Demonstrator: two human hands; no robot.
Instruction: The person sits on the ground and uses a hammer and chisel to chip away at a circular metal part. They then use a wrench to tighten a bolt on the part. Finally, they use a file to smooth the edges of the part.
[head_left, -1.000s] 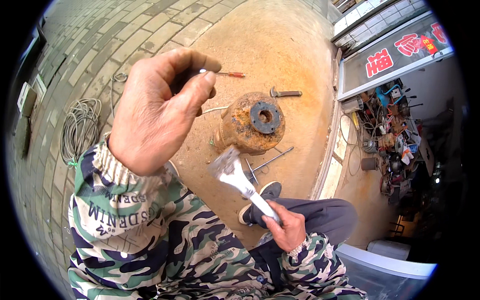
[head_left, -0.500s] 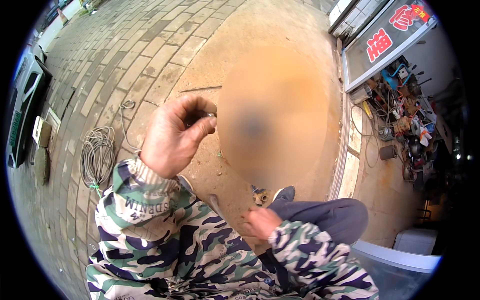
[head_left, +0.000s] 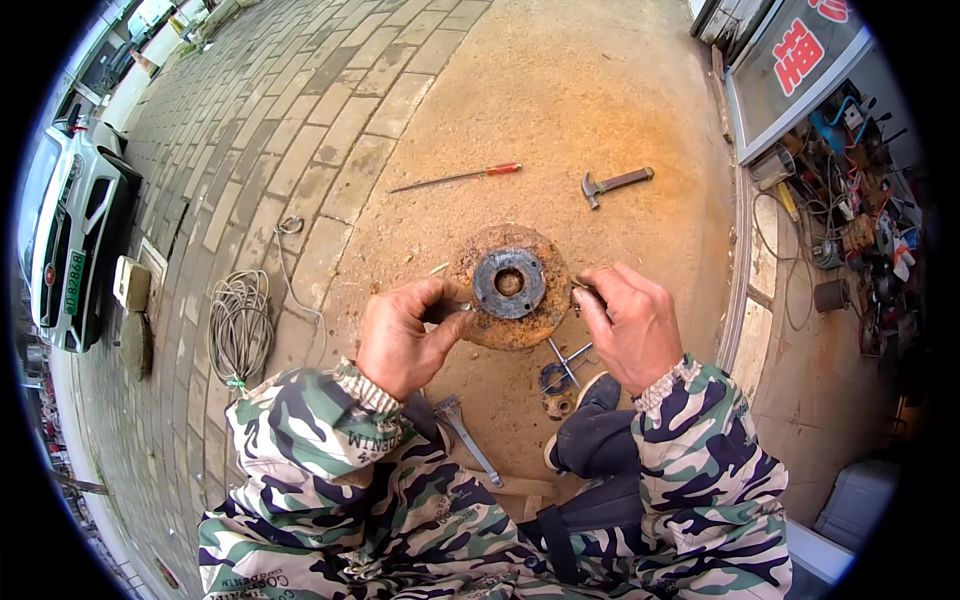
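Before me stands a rusty round metal part (head_left: 535, 330) with a black metal ring (head_left: 488, 288) on its top face, open at the centre. At its left edge is my left hand (head_left: 408, 335), thumb and forefinger pinched around a small shiny thing, mostly hidden. My right hand (head_left: 632, 322) is at the right edge, its thumb and forefinger pinched on a small dark piece too little to name. Below the part, a cross-shaped metal tool (head_left: 571, 362) lies beside a black ring (head_left: 553, 379) and a small rusty fitting (head_left: 559, 406) near my shoe.
A red-handled screwdriver (head_left: 500, 170) and a claw hammer (head_left: 620, 183) lie farther off on the ground. A long metal tool (head_left: 468, 440) rests between my feet. Coiled cable (head_left: 242, 325) is at left, a parked car (head_left: 85, 220) beyond. Cluttered parts (head_left: 860, 235) fill the doorway at right.
My right hand has risen from low near my knee to the right side of the rusty part. My left hand sits lower and further right in view. The blurred oval is gone, uncovering tools.
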